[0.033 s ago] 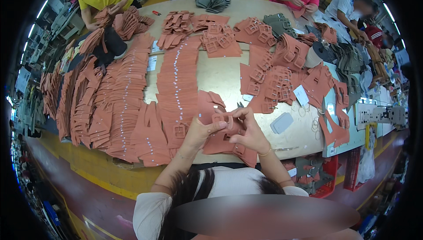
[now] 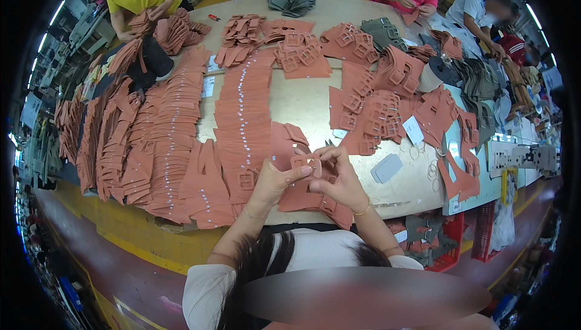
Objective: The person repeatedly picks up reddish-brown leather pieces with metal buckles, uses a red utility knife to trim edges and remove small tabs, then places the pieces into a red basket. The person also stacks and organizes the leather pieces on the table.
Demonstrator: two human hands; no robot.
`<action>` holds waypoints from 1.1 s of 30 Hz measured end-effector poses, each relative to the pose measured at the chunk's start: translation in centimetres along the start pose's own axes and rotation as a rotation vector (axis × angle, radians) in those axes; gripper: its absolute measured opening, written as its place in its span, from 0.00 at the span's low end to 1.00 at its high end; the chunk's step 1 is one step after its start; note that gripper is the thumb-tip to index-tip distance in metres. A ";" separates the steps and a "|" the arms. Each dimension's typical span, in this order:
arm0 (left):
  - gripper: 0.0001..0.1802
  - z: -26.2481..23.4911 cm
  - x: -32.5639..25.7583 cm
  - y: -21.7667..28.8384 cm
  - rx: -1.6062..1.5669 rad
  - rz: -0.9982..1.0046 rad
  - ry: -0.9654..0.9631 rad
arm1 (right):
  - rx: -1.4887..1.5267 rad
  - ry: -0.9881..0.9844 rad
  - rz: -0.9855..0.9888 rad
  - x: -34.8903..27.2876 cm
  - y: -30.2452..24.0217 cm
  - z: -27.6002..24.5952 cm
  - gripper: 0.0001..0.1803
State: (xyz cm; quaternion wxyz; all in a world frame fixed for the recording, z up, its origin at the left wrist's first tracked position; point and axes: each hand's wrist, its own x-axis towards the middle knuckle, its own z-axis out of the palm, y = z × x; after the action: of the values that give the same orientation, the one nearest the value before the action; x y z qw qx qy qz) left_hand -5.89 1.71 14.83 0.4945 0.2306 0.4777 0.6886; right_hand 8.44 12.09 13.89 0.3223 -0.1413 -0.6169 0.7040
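Note:
Between my two hands, above the table's near edge, is a terracotta-coloured covered buckle (image 2: 306, 161) with a metal prong. My left hand (image 2: 276, 183) pinches its left side, with the thumb across its lower bar. My right hand (image 2: 344, 183) grips the right side with its fingers curled over the top. What the right fingertips press on is partly hidden. Under and behind my hands lie terracotta strap pieces (image 2: 284, 138). To the left, overlapping flat pieces form a long row (image 2: 243, 112) with small white marks. Another strap with a buckle (image 2: 247, 178) lies left of my left hand.
Several buckled straps (image 2: 382, 114) are piled to the right, beside a grey flat piece (image 2: 387, 168) and white paper tags (image 2: 413, 130). Large stacks of terracotta pieces (image 2: 163, 142) cover the left side. A red crate (image 2: 451, 248) stands below the right edge. Co-workers work across the table.
My right thumb has shifted slightly toward the buckle, and the buckle is turned a little. Otherwise my hands keep the same place and grip.

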 end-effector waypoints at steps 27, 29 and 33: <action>0.14 0.5 1.2 1.4 0.201 0.227 0.209 | 0.318 0.266 0.089 0.2 -0.5 0.8 0.09; 0.14 0.6 1.3 1.3 0.195 0.227 0.221 | 0.250 0.273 0.065 0.1 -0.2 0.8 0.10; 0.14 1.0 1.2 1.1 0.237 0.255 0.242 | -0.315 0.248 -0.083 -0.3 0.0 1.4 0.11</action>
State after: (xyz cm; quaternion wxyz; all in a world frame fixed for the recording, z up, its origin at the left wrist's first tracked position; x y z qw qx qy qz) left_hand -6.09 3.19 16.09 0.3116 0.2614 0.5783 0.7073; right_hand 7.81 10.87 14.11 0.3985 -0.2497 -0.6802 0.5623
